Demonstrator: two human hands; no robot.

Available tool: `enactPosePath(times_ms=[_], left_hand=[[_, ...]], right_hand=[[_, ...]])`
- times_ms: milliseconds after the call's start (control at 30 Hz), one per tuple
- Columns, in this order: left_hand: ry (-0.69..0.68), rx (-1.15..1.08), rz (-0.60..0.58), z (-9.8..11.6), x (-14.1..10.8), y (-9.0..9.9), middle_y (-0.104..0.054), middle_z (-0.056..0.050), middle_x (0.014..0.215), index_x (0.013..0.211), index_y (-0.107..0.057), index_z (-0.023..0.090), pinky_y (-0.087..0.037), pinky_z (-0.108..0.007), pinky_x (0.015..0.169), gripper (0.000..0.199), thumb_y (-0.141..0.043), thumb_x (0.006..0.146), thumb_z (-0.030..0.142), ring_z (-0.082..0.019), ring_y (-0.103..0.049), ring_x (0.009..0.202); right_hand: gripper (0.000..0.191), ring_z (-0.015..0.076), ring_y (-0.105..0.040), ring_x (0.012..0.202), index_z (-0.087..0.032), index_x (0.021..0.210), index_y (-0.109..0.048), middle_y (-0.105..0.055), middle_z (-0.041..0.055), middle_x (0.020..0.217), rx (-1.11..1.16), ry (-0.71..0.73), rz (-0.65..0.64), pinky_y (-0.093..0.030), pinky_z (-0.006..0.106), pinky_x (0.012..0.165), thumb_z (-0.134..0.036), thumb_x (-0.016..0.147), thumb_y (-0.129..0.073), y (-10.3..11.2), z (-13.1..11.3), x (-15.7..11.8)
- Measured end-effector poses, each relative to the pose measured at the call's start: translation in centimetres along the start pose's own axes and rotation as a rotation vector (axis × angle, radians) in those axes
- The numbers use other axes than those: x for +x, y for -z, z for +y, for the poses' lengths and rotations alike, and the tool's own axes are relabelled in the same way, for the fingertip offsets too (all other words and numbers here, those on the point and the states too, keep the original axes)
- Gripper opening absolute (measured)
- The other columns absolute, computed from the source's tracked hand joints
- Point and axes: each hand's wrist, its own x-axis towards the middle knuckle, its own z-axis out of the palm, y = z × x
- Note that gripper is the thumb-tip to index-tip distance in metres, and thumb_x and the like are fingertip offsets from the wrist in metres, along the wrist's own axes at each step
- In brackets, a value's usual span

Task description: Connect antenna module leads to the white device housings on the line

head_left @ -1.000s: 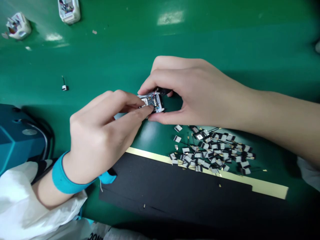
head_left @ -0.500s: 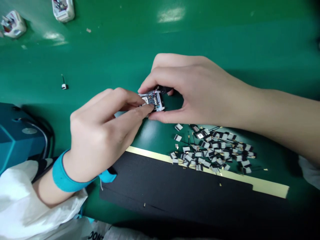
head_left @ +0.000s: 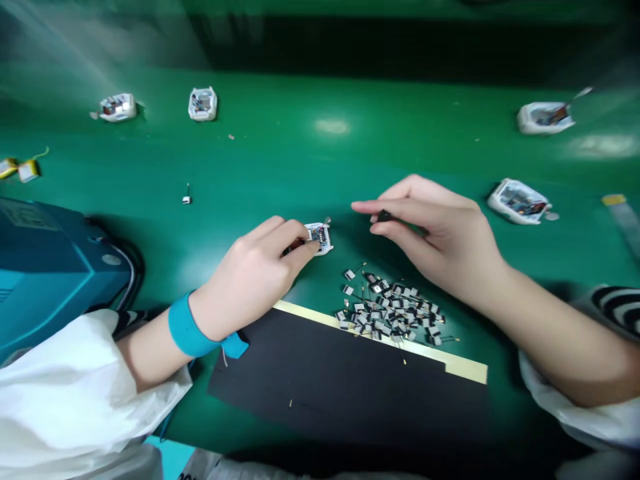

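Observation:
My left hand [head_left: 253, 277], wearing a teal wristband [head_left: 186, 327], is closed on a small white watch-like casing [head_left: 324, 245] with an exposed circuit board. Its thumb and fingers cover the casing's left side. Apart from it, to the right, my right hand [head_left: 445, 233] pinches a small black piece [head_left: 384, 216], mostly hidden between thumb and fingers; its kind does not show. Its index finger points left. Below the hands lies a pile of small black-and-white parts with thin leads [head_left: 383, 312].
Other open white casings [head_left: 203, 105] stand at the back left and on the right [head_left: 520, 201]. One loose part with a lead [head_left: 187, 199] lies left. A teal box [head_left: 55, 260] with a black cable borders the left. A black sheet [head_left: 345, 380] with a yellow edge lies in front.
My right hand has left the casing and moved right with the small black piece. My left hand still holds the casing. The view has shifted and widened, showing more casings.

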Motion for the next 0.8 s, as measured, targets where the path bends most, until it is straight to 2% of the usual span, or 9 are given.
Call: enactPosePath(times_ms=[133, 233, 400, 633, 800], left_hand=[[-0.008, -0.028, -0.005, -0.2, -0.1, -0.2, -0.059, -0.003, 0.082, 0.087, -0.06, 0.017, -0.048, -0.026, 0.073, 0.02, -0.041, 0.084, 0.017, -0.016, -0.055, 0.088], [-0.012, -0.046, 0.03, -0.2, -0.2, -0.4, -0.059, -0.003, 0.084, 0.089, -0.06, 0.017, -0.048, -0.028, 0.079, 0.021, -0.039, 0.085, 0.016, -0.017, -0.054, 0.098], [0.008, -0.038, -0.01, -0.1, -0.3, -0.5, -0.058, -0.005, 0.085, 0.088, -0.058, 0.015, -0.05, -0.025, 0.066, 0.023, -0.036, 0.086, 0.016, -0.016, -0.058, 0.085], [0.009, 0.007, -0.027, -0.1, -0.4, -0.6, -0.056, -0.005, 0.08, 0.082, -0.059, 0.014, -0.047, -0.023, 0.063, 0.025, -0.035, 0.086, 0.018, -0.015, -0.057, 0.077], [0.017, 0.026, -0.028, 0.0, -0.3, -0.5, -0.054, -0.003, 0.077, 0.081, -0.059, 0.015, -0.044, -0.021, 0.057, 0.027, -0.032, 0.087, 0.018, -0.013, -0.055, 0.072]], right_hand=[[0.007, 0.0112, -0.059, 0.069, -0.021, 0.078, -0.063, -0.064, -0.0006, 0.076, 0.154, -0.045, 0.141, -0.049, 0.025, 0.061, -0.02, 0.073, -0.059, -1.0, -1.4, 0.1], [0.003, 0.0118, -0.06, 0.069, -0.021, 0.072, -0.062, -0.065, -0.0011, 0.073, 0.203, -0.041, 0.15, -0.05, 0.025, 0.061, -0.022, 0.072, -0.059, -2.0, -1.7, 0.6], [0.003, 0.0113, -0.06, 0.067, -0.022, 0.072, -0.059, -0.064, -0.0007, 0.072, 0.167, 0.026, 0.136, -0.049, 0.025, 0.059, -0.02, 0.074, -0.057, -2.7, -1.7, 0.6], [0.008, 0.0104, -0.055, 0.06, -0.023, 0.074, -0.055, -0.059, 0.0, 0.066, 0.033, 0.14, 0.14, -0.045, 0.023, 0.051, -0.015, 0.076, -0.052, -3.2, -2.0, 0.4], [0.012, 0.011, -0.053, 0.058, -0.023, 0.068, -0.051, -0.056, -0.0002, 0.062, -0.034, 0.119, 0.129, -0.042, 0.025, 0.049, -0.016, 0.077, -0.049, -3.6, -2.2, 0.6]])
